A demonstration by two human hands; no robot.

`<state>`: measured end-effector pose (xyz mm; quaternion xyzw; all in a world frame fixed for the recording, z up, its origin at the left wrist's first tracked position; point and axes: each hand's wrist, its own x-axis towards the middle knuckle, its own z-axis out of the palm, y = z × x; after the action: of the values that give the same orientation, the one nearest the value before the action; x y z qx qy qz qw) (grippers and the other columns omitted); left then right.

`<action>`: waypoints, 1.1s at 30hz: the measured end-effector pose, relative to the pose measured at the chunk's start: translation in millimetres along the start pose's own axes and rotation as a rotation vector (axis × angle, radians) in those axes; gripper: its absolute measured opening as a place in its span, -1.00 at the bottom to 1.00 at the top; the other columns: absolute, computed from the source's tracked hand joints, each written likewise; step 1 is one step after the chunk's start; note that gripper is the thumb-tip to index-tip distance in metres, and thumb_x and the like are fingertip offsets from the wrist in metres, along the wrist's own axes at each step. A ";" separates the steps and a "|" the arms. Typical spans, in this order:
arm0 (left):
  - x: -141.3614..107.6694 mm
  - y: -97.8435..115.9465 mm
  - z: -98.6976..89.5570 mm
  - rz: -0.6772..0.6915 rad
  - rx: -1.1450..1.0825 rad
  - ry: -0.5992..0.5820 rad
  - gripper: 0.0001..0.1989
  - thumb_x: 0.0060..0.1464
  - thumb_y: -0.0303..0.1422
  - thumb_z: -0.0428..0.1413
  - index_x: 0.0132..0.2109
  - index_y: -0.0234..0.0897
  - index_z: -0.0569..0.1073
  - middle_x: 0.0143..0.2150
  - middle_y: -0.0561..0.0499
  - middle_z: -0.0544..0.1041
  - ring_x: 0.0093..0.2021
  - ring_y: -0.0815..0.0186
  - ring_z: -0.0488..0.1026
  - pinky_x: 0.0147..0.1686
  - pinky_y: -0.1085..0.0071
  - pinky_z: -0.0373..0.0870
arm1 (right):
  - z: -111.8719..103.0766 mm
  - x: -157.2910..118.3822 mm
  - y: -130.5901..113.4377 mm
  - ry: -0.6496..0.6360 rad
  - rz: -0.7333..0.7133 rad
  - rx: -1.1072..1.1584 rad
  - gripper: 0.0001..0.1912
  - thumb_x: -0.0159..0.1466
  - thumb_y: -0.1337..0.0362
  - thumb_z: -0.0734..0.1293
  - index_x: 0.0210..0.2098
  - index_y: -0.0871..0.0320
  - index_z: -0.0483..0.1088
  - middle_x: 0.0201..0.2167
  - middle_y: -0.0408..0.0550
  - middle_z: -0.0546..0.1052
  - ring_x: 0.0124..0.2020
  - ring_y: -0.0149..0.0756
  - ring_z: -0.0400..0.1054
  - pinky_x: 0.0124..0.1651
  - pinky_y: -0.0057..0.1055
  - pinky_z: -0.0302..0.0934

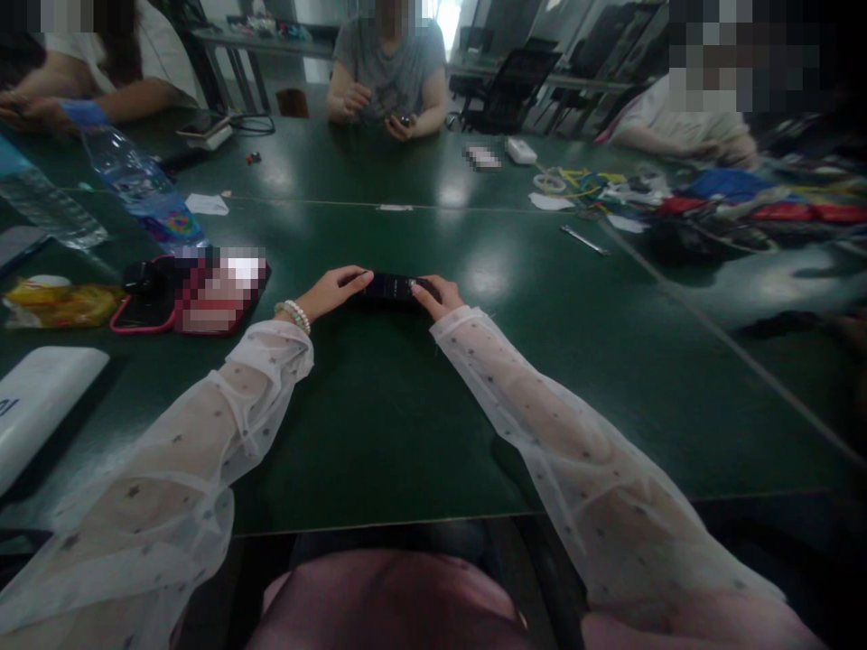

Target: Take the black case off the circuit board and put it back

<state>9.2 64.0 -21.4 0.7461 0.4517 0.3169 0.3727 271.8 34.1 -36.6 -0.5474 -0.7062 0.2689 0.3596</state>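
Note:
A dark smartphone (389, 287) lies sideways between my two hands, low over the green table. My left hand (337, 289) grips its left end, thumb on the front and fingers behind. At the other end, my right hand (439, 294) holds it the same way, the thumb over the screen's edge. Faint small marks show on the dark screen. A beaded bracelet (293, 314) circles my left wrist, and sheer star-dotted sleeves cover both arms. Whether the phone's lower edge touches the table, I cannot tell.
Left of my hands lie a red-cased phone or wallet (145, 311), a yellow packet (60, 302), a white box-like device (47, 397) and a water bottle (139, 185). A wrench (585, 240) and tangled cables (582, 183) lie to the right. Several people sit around the table (379, 433).

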 end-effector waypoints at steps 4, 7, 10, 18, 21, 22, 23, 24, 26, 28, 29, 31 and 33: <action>-0.3 -0.1 0.8 -0.018 -0.032 0.031 -0.41 0.20 0.13 -0.03 -0.01 -0.29 0.51 -0.05 -0.08 0.55 -0.02 0.15 0.45 0.06 0.23 0.31 | 2.8 0.4 1.9 0.031 -0.007 0.014 -0.42 0.24 -0.28 0.18 -0.01 -0.01 0.41 -0.07 0.08 0.41 0.13 0.05 0.23 0.21 0.11 0.15; -0.2 -1.4 1.3 -0.037 -0.068 0.064 -0.45 0.26 0.07 -0.08 0.03 -0.29 0.50 0.01 -0.10 0.54 0.04 0.14 0.43 0.12 0.21 0.28 | 3.8 -1.5 1.6 0.053 -0.018 0.055 -0.37 0.17 -0.25 0.30 0.08 -0.01 0.35 0.01 0.09 0.36 0.11 0.00 0.28 0.23 0.05 0.18; 0.3 -1.6 1.5 -0.026 -0.093 0.073 -0.51 0.30 -0.04 -0.10 0.09 -0.30 0.48 0.06 -0.10 0.53 0.09 0.15 0.42 0.19 0.19 0.23 | 3.3 -4.0 -1.4 0.041 -0.055 0.018 -0.29 0.04 -0.10 0.48 0.11 0.02 0.33 0.03 0.11 0.36 0.11 0.06 0.28 0.22 0.07 0.19; 4.9 -7.0 3.1 -0.039 -0.086 0.070 -0.65 0.27 -0.28 -0.03 0.08 -0.33 0.45 0.01 -0.10 0.54 0.01 0.21 0.46 0.14 0.20 0.29 | 0.5 -0.2 0.0 0.095 -0.137 0.022 -0.38 0.05 -0.03 0.48 0.04 0.03 0.33 -0.01 0.08 0.40 0.08 -0.01 0.30 0.17 0.00 0.24; 4.4 -6.8 3.1 -0.041 -0.102 0.061 -0.66 0.28 -0.29 -0.03 0.09 -0.33 0.46 0.00 -0.10 0.55 0.01 0.20 0.47 0.15 0.18 0.30 | -2.3 6.3 6.4 0.127 -0.097 0.123 -0.33 0.08 -0.16 0.42 0.07 -0.01 0.29 0.02 0.04 0.42 0.06 -0.06 0.34 0.16 -0.06 0.24; 4.0 -6.4 3.1 -0.032 -0.107 0.056 -0.67 0.28 -0.30 -0.03 0.08 -0.32 0.46 0.01 -0.10 0.54 0.03 0.20 0.46 0.16 0.17 0.29 | -3.8 9.4 10.0 0.147 -0.084 0.151 -0.32 0.09 -0.20 0.39 0.09 0.00 0.27 0.01 0.04 0.43 0.06 -0.06 0.35 0.14 -0.07 0.25; 3.7 -6.0 3.0 -0.022 -0.114 0.051 -0.67 0.28 -0.30 -0.03 0.08 -0.31 0.46 0.02 -0.10 0.54 0.04 0.20 0.46 0.17 0.16 0.28 | -5.7 12.7 14.4 0.177 -0.069 0.167 -0.30 0.09 -0.22 0.37 0.10 0.01 0.26 0.01 0.05 0.44 0.05 -0.06 0.36 0.12 -0.08 0.25; 3.5 -5.6 3.0 -0.013 -0.123 0.047 -0.67 0.29 -0.30 -0.04 0.09 -0.31 0.46 0.03 -0.10 0.54 0.04 0.20 0.46 0.18 0.15 0.28 | -8.0 16.2 19.8 0.221 -0.053 0.173 -0.28 0.09 -0.23 0.36 0.11 0.03 0.25 0.01 0.07 0.44 0.04 -0.05 0.36 0.10 -0.09 0.26; 3.3 -5.3 3.2 -0.010 -0.133 0.040 -0.67 0.29 -0.31 -0.04 0.09 -0.31 0.47 0.03 -0.11 0.54 0.04 0.20 0.46 0.19 0.14 0.27 | -13.5 22.9 32.9 0.332 -0.007 0.150 -0.24 0.09 -0.22 0.36 0.13 0.07 0.23 0.02 0.11 0.42 0.02 -0.05 0.36 0.07 -0.09 0.27; 3.4 -5.4 3.4 -0.020 -0.128 0.040 -0.67 0.29 -0.31 -0.04 0.09 -0.29 0.47 0.03 -0.09 0.54 0.04 0.20 0.47 0.20 0.12 0.27 | -20.0 28.1 47.3 0.445 0.044 0.084 -0.24 0.07 -0.19 0.37 0.13 0.09 0.24 0.04 0.13 0.39 0.02 -0.04 0.35 0.11 -0.05 0.25; 3.5 -5.5 3.5 -0.024 -0.126 0.041 -0.68 0.29 -0.32 -0.04 0.09 -0.28 0.47 0.02 -0.09 0.55 0.04 0.20 0.47 0.20 0.12 0.27 | -23.2 30.0 53.8 0.477 0.069 0.045 -0.25 0.05 -0.17 0.38 0.11 0.10 0.26 0.02 0.13 0.39 0.02 -0.04 0.34 0.13 -0.02 0.24; 3.7 -5.8 3.6 -0.019 -0.123 0.042 -0.68 0.28 -0.33 -0.04 0.08 -0.27 0.47 0.01 -0.08 0.55 0.04 0.20 0.47 0.20 0.11 0.27 | -28.6 32.2 63.8 0.509 0.119 -0.013 -0.25 0.02 -0.14 0.41 0.09 0.11 0.28 -0.01 0.13 0.39 0.02 -0.02 0.33 0.14 0.01 0.22; 4.0 -6.0 3.7 -0.013 -0.124 0.045 -0.68 0.27 -0.34 -0.03 0.08 -0.30 0.48 0.01 -0.10 0.55 0.04 0.20 0.47 0.19 0.12 0.28 | -31.7 32.5 68.2 0.522 0.161 -0.050 -0.26 0.00 -0.11 0.43 0.07 0.13 0.30 -0.03 0.13 0.39 0.02 0.00 0.31 0.12 0.02 0.23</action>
<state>11.1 68.5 -27.9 0.7114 0.4441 0.3585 0.4101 332.2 82.5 -63.5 -0.6613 -0.5501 0.1290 0.4933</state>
